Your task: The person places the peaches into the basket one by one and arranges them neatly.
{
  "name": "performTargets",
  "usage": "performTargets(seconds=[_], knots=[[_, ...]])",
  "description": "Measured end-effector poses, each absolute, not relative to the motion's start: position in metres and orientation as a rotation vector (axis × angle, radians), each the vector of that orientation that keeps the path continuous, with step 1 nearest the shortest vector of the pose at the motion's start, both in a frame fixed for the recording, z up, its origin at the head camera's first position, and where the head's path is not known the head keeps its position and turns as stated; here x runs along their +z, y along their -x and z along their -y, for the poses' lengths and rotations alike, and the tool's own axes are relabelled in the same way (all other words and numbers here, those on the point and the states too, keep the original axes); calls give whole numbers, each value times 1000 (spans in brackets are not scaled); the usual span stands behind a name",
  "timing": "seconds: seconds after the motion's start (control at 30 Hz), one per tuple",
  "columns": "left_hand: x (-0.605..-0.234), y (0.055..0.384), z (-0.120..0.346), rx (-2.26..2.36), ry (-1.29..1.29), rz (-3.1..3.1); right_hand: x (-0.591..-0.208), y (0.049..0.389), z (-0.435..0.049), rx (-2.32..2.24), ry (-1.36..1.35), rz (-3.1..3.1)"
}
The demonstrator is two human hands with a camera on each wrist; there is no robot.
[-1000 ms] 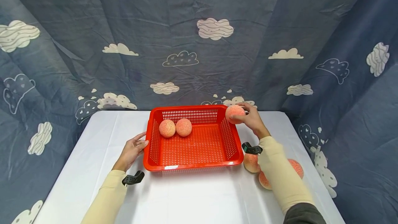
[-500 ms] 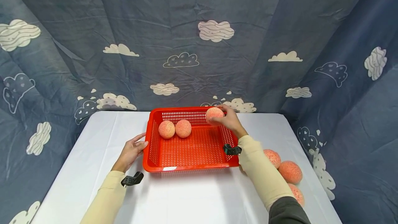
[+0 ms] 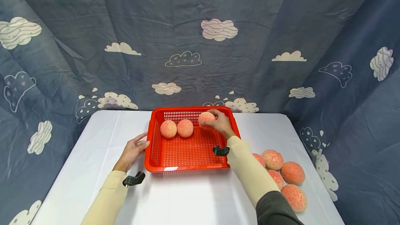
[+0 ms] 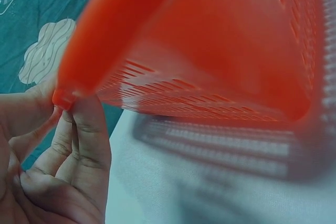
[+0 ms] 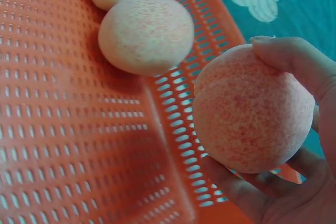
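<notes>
A red plastic basket (image 3: 190, 150) with slotted walls stands on the white table. My left hand (image 3: 132, 151) pinches its left rim; the left wrist view shows thumb and fingers on either side of the rim's edge (image 4: 65, 98). My right hand (image 3: 221, 122) grips a pink speckled peach (image 3: 206, 119) over the back right part of the basket. A faint crease runs down this peach (image 5: 252, 108) in the right wrist view, thumb on top and fingers beneath. Two more peaches, one yellowish (image 3: 168, 129) and one pink (image 3: 185, 128), sit side by side at the basket's back left.
Several peaches (image 3: 292, 173) lie grouped on the table (image 3: 187, 200) to the right of the basket, some partly behind the right sleeve (image 3: 250, 169). A dark blue cloth (image 3: 187, 16) printed with clouds hangs behind and at both sides of the table.
My right hand has carried the peach leftward from the basket's right rim to over its inside, nearer the two peaches there. The left hand still holds the rim.
</notes>
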State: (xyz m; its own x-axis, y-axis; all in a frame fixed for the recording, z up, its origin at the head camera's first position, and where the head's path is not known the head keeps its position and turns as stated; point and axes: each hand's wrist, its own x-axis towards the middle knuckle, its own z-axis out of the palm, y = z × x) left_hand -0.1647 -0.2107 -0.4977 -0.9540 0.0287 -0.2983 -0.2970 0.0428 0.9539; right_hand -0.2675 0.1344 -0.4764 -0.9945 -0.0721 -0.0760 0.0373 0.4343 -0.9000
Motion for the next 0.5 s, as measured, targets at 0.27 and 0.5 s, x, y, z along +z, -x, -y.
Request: performTargets(seconds=[0.27, 0.5], knots=[[-498, 164, 210, 2024, 260, -2064, -491, 270, -118, -1641, -72, -2528], [-496, 164, 211, 2029, 244, -2058, -500, 269, -108, -1542, -132, -2564]])
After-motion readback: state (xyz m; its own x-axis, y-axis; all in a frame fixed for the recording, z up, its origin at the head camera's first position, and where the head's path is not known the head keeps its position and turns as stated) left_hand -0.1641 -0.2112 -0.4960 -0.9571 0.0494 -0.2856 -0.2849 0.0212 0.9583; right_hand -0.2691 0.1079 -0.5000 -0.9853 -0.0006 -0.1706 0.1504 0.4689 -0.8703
